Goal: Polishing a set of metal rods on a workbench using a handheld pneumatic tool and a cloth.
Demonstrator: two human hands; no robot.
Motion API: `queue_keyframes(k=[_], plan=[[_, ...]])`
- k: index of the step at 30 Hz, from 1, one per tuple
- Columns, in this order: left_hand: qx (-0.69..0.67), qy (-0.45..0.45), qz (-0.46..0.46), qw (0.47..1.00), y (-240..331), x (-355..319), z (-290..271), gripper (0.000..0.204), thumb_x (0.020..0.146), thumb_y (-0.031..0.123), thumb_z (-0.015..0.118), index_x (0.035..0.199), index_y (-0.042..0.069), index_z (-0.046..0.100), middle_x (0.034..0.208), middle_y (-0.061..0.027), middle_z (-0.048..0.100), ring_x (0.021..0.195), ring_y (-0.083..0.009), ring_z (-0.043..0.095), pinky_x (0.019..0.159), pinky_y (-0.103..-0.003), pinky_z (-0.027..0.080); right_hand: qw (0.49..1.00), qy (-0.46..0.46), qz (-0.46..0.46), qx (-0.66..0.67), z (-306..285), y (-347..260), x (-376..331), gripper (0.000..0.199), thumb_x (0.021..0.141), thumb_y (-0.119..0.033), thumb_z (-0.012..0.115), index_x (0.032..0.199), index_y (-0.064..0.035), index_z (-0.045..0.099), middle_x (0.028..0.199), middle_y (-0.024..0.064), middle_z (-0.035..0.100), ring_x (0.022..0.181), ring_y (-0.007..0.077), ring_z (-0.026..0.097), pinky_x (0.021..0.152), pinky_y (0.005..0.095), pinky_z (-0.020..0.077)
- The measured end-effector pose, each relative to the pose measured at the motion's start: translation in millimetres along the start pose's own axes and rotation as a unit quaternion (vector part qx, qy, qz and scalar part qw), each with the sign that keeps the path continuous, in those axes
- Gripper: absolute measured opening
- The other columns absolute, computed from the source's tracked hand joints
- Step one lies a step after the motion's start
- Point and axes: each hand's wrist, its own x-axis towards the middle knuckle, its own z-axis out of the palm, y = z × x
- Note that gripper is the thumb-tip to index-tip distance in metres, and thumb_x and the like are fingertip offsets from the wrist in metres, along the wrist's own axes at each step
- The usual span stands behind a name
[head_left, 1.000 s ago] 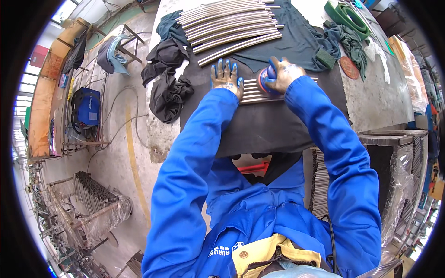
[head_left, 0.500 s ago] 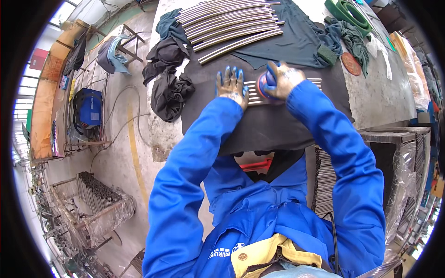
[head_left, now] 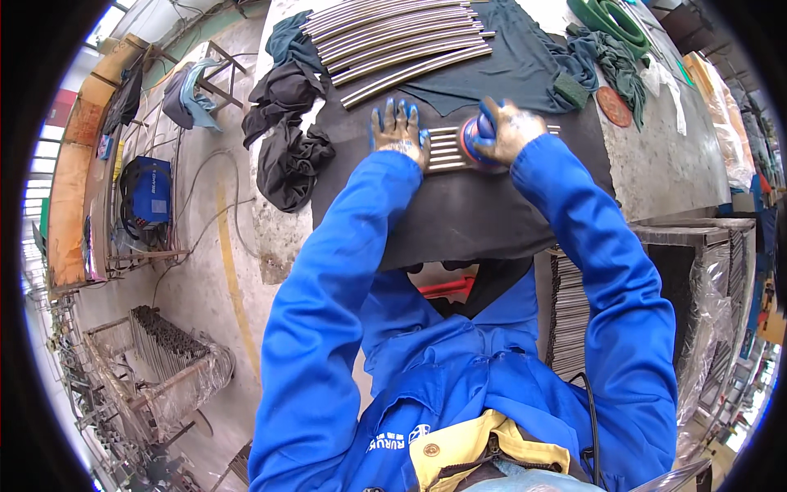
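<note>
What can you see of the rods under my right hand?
The rods are slim, shiny and silvery, like polished metal, lying parallel and crosswise on a dark sheet. Your left hand is at their left; your right hand holds a round red-and-blue tool over them. Their right ends show beyond it.

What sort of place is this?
Probably a metalworking shop: metal rods on the table, seemingly more in a rack at left, and a blue machine, possibly a welder.
</note>
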Motion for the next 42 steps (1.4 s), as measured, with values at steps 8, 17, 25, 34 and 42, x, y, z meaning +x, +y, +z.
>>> queue_keyframes(k=[8,17,25,34,42], plan=[[0.016,-0.045,0.003,0.999,6,9,-18,0.068,0.097,0.041,0.035,0.154,0.006,0.027,0.160,-0.0196,0.023,0.150,-0.0382,0.010,0.119,-0.055,0.001,1.000,0.009,0.008,0.000,-13,6,20,0.067,0.079,-0.040,0.071,0.137,-0.0161,0.047,0.119,0.0215,0.058,0.099,0.0372,0.068,0.083,0.0490,0.0563],[-0.056,0.018,0.060,0.996,5,-41,-5,0.070,0.096,0.038,0.039,0.155,0.005,0.021,0.160,-0.0215,0.023,0.149,-0.0417,0.014,0.119,-0.055,0.004,0.998,0.014,-0.048,0.028,16,23,-43,0.070,0.077,-0.042,0.072,0.137,-0.0150,0.046,0.117,0.0222,0.058,0.099,0.0388,0.067,0.083,0.0483,0.0556],[-0.070,0.039,0.084,0.993,7,-49,-11,0.071,0.095,0.037,0.040,0.155,0.004,0.022,0.159,-0.0223,0.023,0.148,-0.0429,0.016,0.119,-0.056,0.004,0.998,0.020,0.049,0.018,15,81,-33,0.071,0.076,-0.043,0.072,0.136,-0.0146,0.047,0.114,0.0218,0.058,0.097,0.0391,0.067,0.082,0.0466,0.0553],[-0.034,-0.017,0.045,0.998,14,-31,-18,0.069,0.095,0.038,0.039,0.154,0.004,0.026,0.160,-0.0196,0.023,0.150,-0.0389,0.014,0.121,-0.055,0.000,0.998,0.023,-0.042,0.033,6,25,-11,0.066,0.075,-0.042,0.071,0.130,-0.0140,0.050,0.113,0.0222,0.060,0.089,0.0396,0.067,0.077,0.0484,0.0554],[-0.054,-0.039,0.008,0.998,5,-19,-12,0.068,0.096,0.040,0.039,0.154,0.006,0.028,0.160,-0.0177,0.024,0.150,-0.0390,0.014,0.121,-0.055,0.000,0.997,0.068,-0.016,0.028,8,59,-9,0.064,0.075,-0.046,0.069,0.128,-0.0154,0.052,0.112,0.0197,0.061,0.091,0.0390,0.066,0.080,0.0470,0.0546]])
